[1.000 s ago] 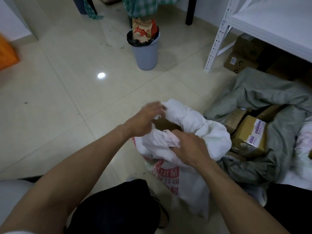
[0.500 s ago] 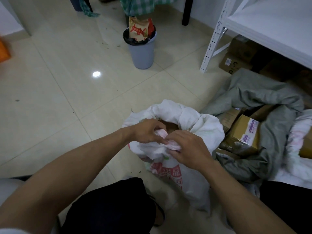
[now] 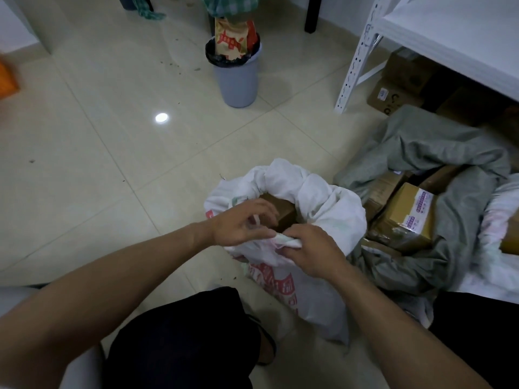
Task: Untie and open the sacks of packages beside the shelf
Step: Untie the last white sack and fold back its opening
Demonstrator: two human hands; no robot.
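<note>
A white woven sack (image 3: 317,197) with red print stands on the floor in front of me, its mouth rolled down and open, with a brown box (image 3: 276,211) showing inside. My right hand (image 3: 311,252) grips the near rim of the sack, bunched into a roll. My left hand (image 3: 241,224) hovers beside it at the rim with loosely curled fingers touching the fabric. To the right lies a grey-green sack (image 3: 438,153), open, with taped cardboard packages (image 3: 407,217) in it.
A white metal shelf (image 3: 438,32) stands at the upper right with cartons (image 3: 393,98) under it. A grey bin (image 3: 237,77) stuffed with paper stands on the tiled floor behind. Another pale sack (image 3: 502,220) lies at the far right. My dark-clad knee (image 3: 179,338) is below.
My left hand came from the sack's far rim to the near rim beside my right hand, then loosened its fingers. The right hand kept hold of the bunched rim.
</note>
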